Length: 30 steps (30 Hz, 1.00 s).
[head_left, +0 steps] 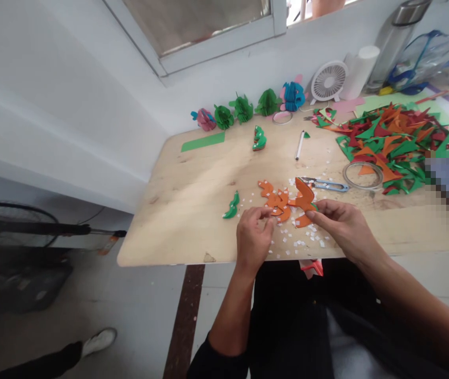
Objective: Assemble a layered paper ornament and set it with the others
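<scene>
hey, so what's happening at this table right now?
A person is handling colored cut-outs. Their right hand pinches an orange piece, while their left hand is at other orange cut-outs. Small white bits lie scattered around. A pile of red, orange and green scraps lies off to the right, and colorful figures line the wall.

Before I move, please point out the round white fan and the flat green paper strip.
Round white fan (pixel 329 82): head view, centre of its grille.
Flat green paper strip (pixel 203 142): head view, middle of its top.
</scene>
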{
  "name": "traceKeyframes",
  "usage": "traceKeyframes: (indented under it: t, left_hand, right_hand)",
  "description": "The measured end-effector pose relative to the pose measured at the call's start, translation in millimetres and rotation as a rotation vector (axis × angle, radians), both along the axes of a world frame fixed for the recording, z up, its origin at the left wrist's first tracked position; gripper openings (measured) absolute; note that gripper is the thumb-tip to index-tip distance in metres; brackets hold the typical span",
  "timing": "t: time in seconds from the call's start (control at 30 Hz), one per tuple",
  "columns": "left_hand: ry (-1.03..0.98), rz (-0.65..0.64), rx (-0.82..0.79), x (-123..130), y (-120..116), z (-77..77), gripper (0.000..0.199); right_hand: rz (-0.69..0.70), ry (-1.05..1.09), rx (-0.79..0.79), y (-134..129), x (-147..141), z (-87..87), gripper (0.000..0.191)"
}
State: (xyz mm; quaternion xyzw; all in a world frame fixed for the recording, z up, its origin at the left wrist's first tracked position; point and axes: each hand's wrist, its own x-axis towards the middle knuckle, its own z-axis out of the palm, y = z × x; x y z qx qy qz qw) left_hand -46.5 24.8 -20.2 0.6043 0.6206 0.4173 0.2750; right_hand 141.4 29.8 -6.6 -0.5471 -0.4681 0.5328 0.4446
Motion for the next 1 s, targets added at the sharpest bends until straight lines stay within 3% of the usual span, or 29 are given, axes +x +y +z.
traceKeyframes:
  t: [0.07, 0.27, 0.37, 0.5, 0.63, 0.8, 0.9, 1.0]
  left_hand:
    - [-0.073, -0.021, -0.017, 2.1, 0.8, 1.6, 0.023]
    - [-0.631, -0.202, -0.341, 22.1, 1.4, 2.2, 0.019]
    - [-0.795, -0.181, -0.369, 31.5, 2.0, 0.3, 0.015]
    - [-0.856, -0.102, -0.32, 36.7, 2.3, 2.1, 0.015]
    - [-0.858, -0.064, -0.251, 39.7, 1.9, 5.8, 0.014]
    - [-0.749, -0.107, -0.166, 44.5, 0.8, 1.9, 0.012]
    - [-0.554, -0.097, -0.061, 45.4, -2.3, 0.4, 0.016]
    - [-0.201, -0.027, 0.177, 44.8, -6.3, 1.8, 0.012]
  right_hand:
    - [-0.005, 0.005, 0.01, 0.9, -0.4, 0.2, 0.03]
    - [0.01, -0.007, 0.026, 3.1, -2.1, 0.3, 0.026]
    - [-0.006, 0.029, 0.023, 4.1, -3.0, 3.1, 0.027]
    - [0.002, 0.149, 0.001, 3.5, -4.2, 1.6, 0.029]
    - [0.059, 0.232, -0.052, -0.4, -5.2, -7.7, 0.034]
    - [0.018, 0.292, -0.062, -2.7, -8.6, -12.8, 0.02]
    - [-0.024, 0.28, -0.035, -1.7, -9.8, -12.0, 0.017]
    - [-0.039, 0.265, -0.031, -0.6, -10.3, -11.6, 0.014]
